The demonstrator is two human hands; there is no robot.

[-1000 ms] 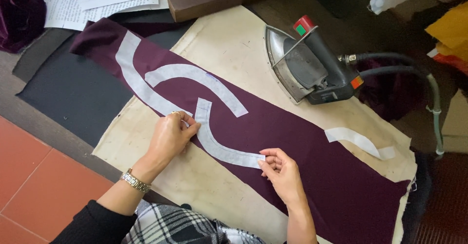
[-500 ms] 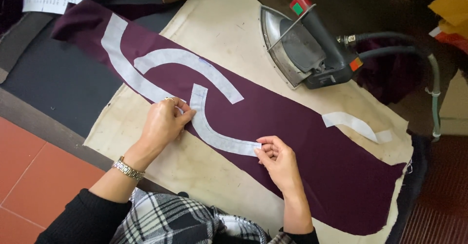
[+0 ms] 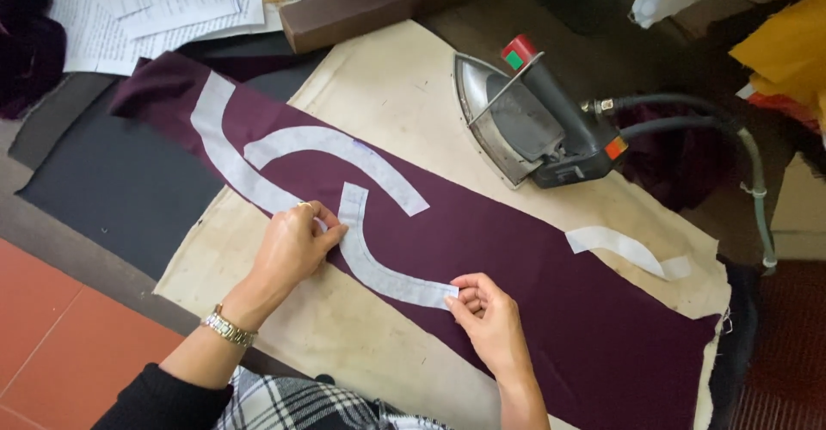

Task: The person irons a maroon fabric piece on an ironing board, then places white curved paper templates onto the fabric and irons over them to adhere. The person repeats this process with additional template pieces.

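Maroon cloth (image 3: 482,249): lies flat on a cream pad (image 3: 396,86), running from 10 o'clock to 4 o'clock.
White curved strip (image 3: 374,262): rests on the cloth, held at both ends.
Left hand (image 3: 292,245): fingers closed, pinching the strip's upper end.
Right hand (image 3: 490,314): fingertips pinching the lower end at 5 o'clock of the strip.
Change: compared with a second ago, both grips sit as before; the strip looks settled in place.
Iron (image 3: 538,116): at 2 o'clock, untouched, well apart.
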